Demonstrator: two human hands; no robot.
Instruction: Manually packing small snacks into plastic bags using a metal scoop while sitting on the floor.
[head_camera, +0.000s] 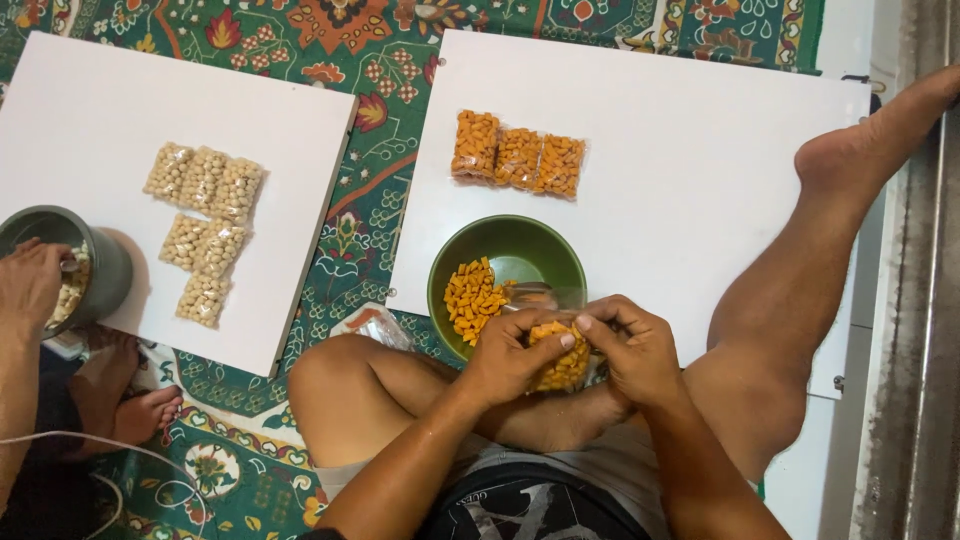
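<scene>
Both my hands grip one small clear bag of orange snack pieces (562, 362) over my lap. My left hand (512, 352) pinches its left side, and my right hand (632, 350) closes on its right side and top. Just beyond them a green bowl (540, 240) holds loose orange pieces (470, 298) and a clear scoop or bag edge. Three filled orange bags (517, 156) lie side by side further back on the white board (680, 170).
Another person's hand (30, 285) reaches into a grey pot (105, 265) at the left, on a second white board (90, 110) bearing several bags of pale round snacks (205, 230). My bare legs spread across a green patterned rug (345, 250). A wall edge runs along the right.
</scene>
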